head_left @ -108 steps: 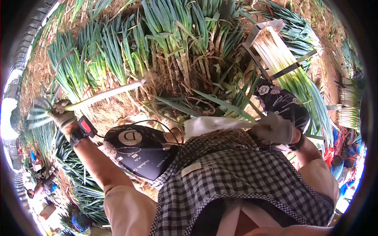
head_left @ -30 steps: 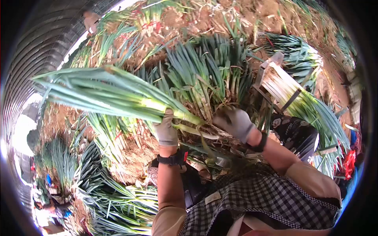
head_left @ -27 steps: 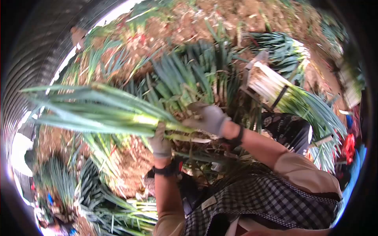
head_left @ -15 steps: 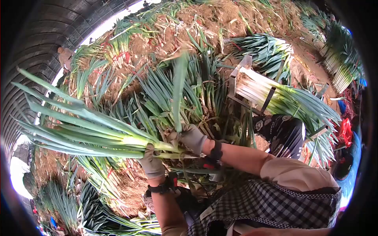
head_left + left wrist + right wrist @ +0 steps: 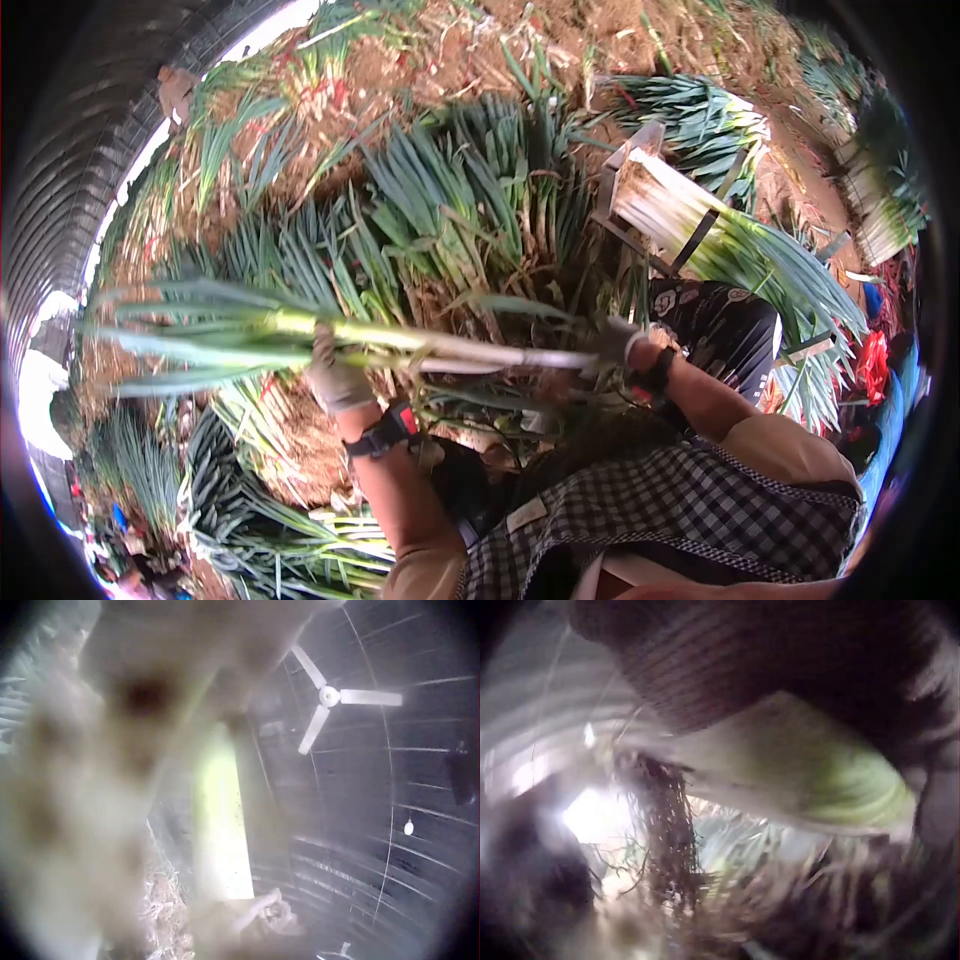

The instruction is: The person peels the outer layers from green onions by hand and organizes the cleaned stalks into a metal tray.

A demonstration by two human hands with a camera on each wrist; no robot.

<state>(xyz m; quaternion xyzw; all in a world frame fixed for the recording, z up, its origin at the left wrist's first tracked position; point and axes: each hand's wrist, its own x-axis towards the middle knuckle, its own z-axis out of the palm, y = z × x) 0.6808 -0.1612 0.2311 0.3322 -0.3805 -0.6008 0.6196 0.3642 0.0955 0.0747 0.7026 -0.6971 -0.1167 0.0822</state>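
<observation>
Between the gloved fingers of the left hand (image 5: 338, 378) and those of the right hand (image 5: 618, 348), long green onions (image 5: 450, 348) lie nearly level, pale ends toward the right. The left fingers grasp them just below where the leaves fan out, leftward past the knuckles. Motion blurs the right fingers in the head view; by the right wrist view they are curled over a pale, green-tinged sheath (image 5: 802, 776), with brown roots (image 5: 664, 832) hanging just beside. A loose green leaf (image 5: 525, 306) slants toward the right fingers. Ahead of both sets of fingers stand upright onion bundles (image 5: 430, 190); farther off, beyond the right fingers, a metal frame (image 5: 606, 190) holds cleaned onions (image 5: 690, 215); nearer the body than the fingers is a checked apron (image 5: 650, 500)
</observation>
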